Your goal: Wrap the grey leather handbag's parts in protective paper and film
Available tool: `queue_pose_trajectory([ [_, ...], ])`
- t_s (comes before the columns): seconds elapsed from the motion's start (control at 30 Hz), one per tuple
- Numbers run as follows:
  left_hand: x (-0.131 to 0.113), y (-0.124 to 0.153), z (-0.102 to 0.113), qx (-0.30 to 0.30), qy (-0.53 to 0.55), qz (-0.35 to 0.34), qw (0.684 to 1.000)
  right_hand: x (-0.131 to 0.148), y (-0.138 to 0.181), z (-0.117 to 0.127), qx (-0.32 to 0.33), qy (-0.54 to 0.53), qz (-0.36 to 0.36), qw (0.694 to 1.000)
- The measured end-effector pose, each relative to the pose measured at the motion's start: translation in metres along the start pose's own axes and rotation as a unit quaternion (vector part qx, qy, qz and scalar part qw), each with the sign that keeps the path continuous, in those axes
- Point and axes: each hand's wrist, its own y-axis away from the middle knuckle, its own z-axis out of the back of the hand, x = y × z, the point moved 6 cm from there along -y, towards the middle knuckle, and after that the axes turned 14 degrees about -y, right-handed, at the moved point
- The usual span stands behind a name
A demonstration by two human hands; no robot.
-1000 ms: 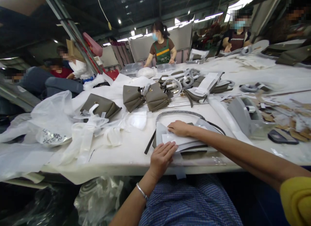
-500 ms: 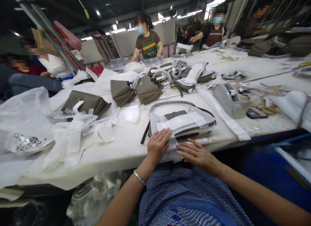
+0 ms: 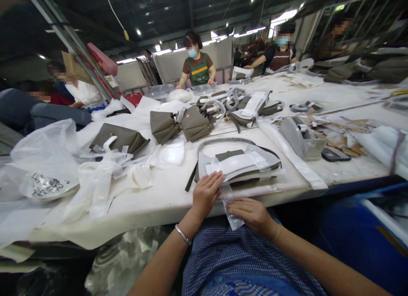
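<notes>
Left hand (image 3: 206, 193) flat, fingers slightly apart, pressing the near edge of the plastic-wrapped grey handbag (image 3: 237, 162), which lies close to the table edge (image 3: 165, 209). Right hand (image 3: 251, 213) just off that edge, fingers together over a clear plastic strip (image 3: 235, 223) that hangs down; grip underneath hidden. Bare tabletop left of the bag. Tape dispenser (image 3: 301, 139) well to the right.

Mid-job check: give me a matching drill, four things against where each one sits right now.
Things:
1. left hand
2. right hand
3. phone
4. bracelet

Places:
A. beside the grey dispenser
B. on the left wrist
C. flat on the wrapped bag
D. on the clear strip at the table edge

Pairs: 1-C, 2-D, 3-A, 4-B
</notes>
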Motion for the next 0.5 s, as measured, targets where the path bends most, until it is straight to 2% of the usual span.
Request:
queue_pose_trajectory([
  [0.13, 0.000, 0.001, 0.000, -0.002, 0.001, 0.000, 1.000, 0.002, -0.003, 0.011, 0.059, -0.039, 0.012, 0.997],
  [0.2, 0.001, 0.002, -0.001, -0.002, -0.004, 0.003, 1.000, -0.003, -0.009, 0.025, 0.035, -0.032, -0.001, 0.999],
  [0.27, 0.002, 0.002, -0.002, -0.007, -0.012, 0.002, 1.000, -0.012, -0.019, 0.037, -0.001, 0.028, -0.018, 0.999],
  [0.33, 0.001, 0.001, -0.002, -0.018, -0.018, -0.002, 1.000, -0.019, -0.029, 0.039, 0.000, 0.108, -0.015, 0.994],
  [0.4, -0.001, 0.000, 0.001, -0.039, -0.025, -0.013, 0.999, -0.024, -0.038, 0.034, 0.012, 0.168, 0.006, 0.986],
  [0.5, -0.003, 0.001, 0.006, -0.085, -0.057, -0.045, 0.994, -0.027, -0.048, 0.027, -0.012, 0.207, 0.064, 0.976],
])
